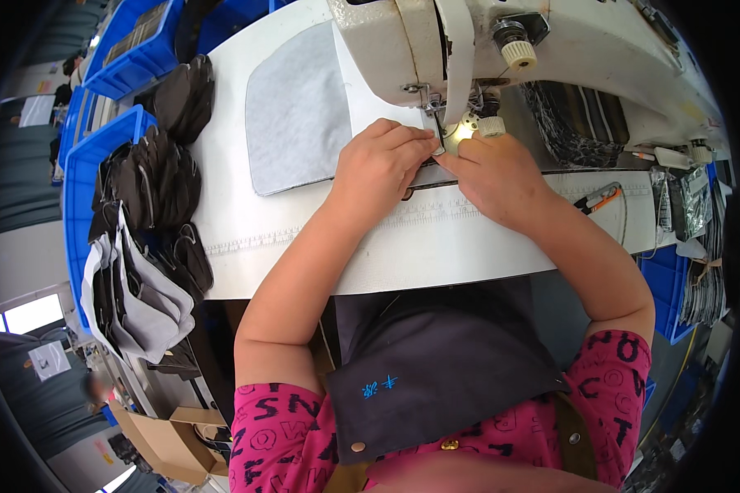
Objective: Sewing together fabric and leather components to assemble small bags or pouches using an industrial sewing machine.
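A white sewing machine (403,49) stands at the far side of the table, its lamp lit beside the needle. Close to the presser foot (436,105), my left hand (378,164) has its fingers together, pressed on the edge of a dark-edged fabric piece (436,182). My right hand (501,174) meets it from the other side, thumb and forefinger closed on the same piece near the needle. The fingertips and the hands hide most of that piece. A light grey fabric panel (296,111) with a dark edge lies flat left of my left hand.
Blue bins (72,205) line the left side, with black fabric pouches (152,181) hanging over them. Dark striped fabric pieces (580,123) are stacked under the machine arm. Thread snips (598,199) lie right of my right forearm. A printed ruler (263,239) runs along the table.
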Action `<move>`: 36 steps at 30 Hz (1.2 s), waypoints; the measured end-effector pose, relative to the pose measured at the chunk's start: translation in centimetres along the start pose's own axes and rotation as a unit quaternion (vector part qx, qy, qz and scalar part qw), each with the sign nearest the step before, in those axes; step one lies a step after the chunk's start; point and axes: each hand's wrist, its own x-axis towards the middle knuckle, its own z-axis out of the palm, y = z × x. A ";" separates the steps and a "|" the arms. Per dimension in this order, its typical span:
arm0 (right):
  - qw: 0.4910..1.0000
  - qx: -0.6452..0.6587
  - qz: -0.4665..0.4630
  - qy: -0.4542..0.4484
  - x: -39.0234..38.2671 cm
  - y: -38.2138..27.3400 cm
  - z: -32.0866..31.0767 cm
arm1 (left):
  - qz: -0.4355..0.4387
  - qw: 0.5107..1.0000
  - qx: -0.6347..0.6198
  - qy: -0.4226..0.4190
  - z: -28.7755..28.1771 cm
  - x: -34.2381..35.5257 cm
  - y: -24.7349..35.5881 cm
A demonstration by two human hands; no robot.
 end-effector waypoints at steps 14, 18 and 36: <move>0.989 0.093 0.100 0.064 0.6 0.2 -0.1 | 0.000 1.000 0.027 0.002 0.3 0.0 -0.1; 0.988 0.094 0.099 0.069 0.5 0.3 0.0 | -0.003 1.000 0.020 0.008 0.3 0.0 -0.1; 0.998 -0.013 0.054 0.026 0.3 -0.1 -0.3 | -0.025 0.999 0.028 0.007 -0.1 -0.7 0.1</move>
